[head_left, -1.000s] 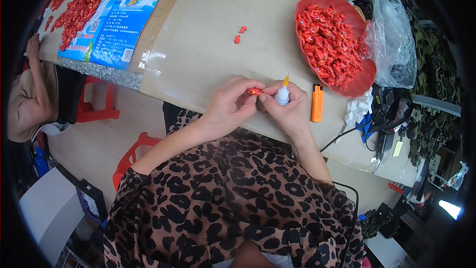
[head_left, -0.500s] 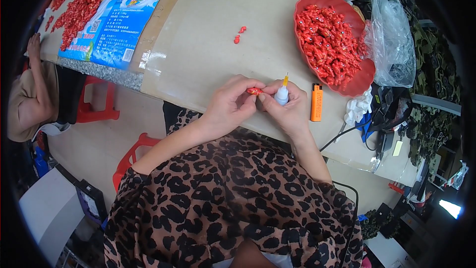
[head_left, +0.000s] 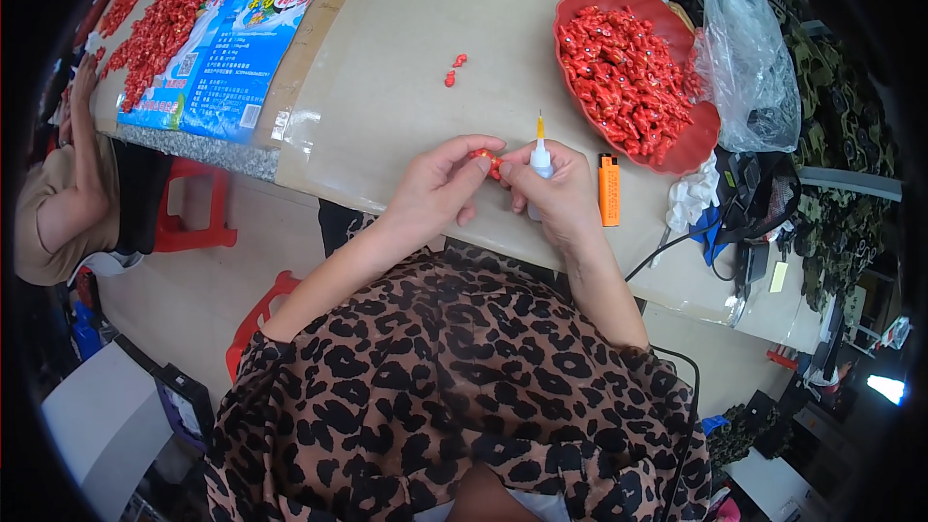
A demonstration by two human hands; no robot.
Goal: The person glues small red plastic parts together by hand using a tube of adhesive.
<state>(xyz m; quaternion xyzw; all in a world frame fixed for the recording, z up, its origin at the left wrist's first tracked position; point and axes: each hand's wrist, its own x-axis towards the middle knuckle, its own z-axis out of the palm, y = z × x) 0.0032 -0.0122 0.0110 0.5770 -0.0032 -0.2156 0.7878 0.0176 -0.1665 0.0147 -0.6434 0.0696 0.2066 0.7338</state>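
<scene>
Above the front of the table, my left hand (head_left: pixel 432 186) pinches a small glossy red piece (head_left: pixel 491 162) with light marks between thumb and fingers. My right hand (head_left: pixel 565 195) meets it there, its thumb and a fingertip touching the piece's other end. Tucked in that same right hand is a small white squeeze bottle (head_left: pixel 540 164) with a yellow needle tip, held upright. Two similar red pieces (head_left: pixel 450 78) lie farther out on the table. The exact shape of the held piece is partly hidden by my fingers.
A red scalloped bowl (head_left: pixel 704 130) heaped with red pieces stands right, beside an orange lighter (head_left: pixel 608 191) and a clear plastic bag (head_left: pixel 749 58). More red pieces (head_left: pixel 159 29) lie on a blue printed sheet (head_left: pixel 232 77) at left. Another person's arm (head_left: pixel 87 150) rests at the far left.
My view has shifted slightly. The left hand's fingers have rolled over the red piece, tilting it, and the bottle in my right hand stands more upright.
</scene>
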